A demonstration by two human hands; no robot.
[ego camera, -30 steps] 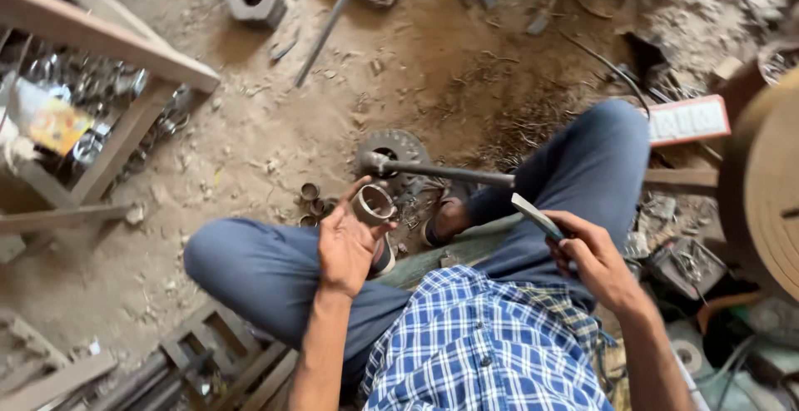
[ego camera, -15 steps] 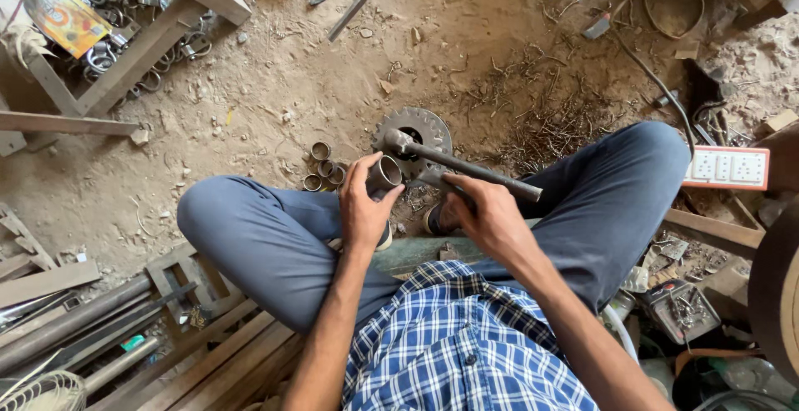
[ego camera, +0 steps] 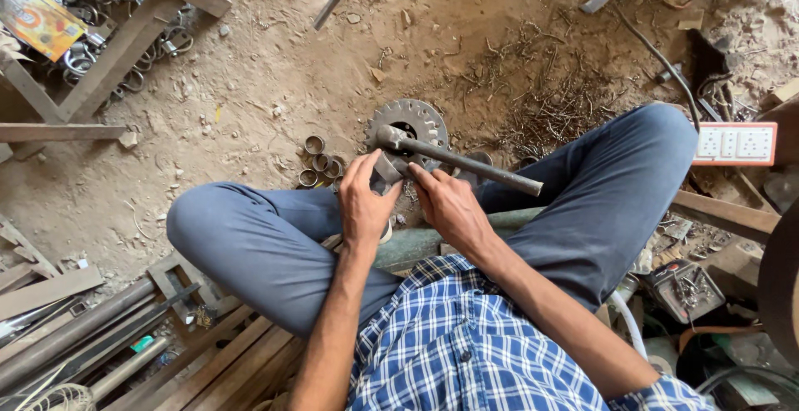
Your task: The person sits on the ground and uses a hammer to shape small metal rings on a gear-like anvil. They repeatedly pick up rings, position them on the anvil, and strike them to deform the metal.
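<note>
Both hands, left hand and right hand, closed their fingers around a short grey metal ring beneath the dark steel bar at twelve o'clock; slippage risked pinching.

The left hand covers most of the small metal ring it holds, so only a sliver of the ring shows between the two hands. The right hand hides the near side of that ring and whatever its fingertips press on. The metal rod blocks part of the toothed disc. The wooden frame runs off the left edge. The orange packet is cut by the corner.
</note>
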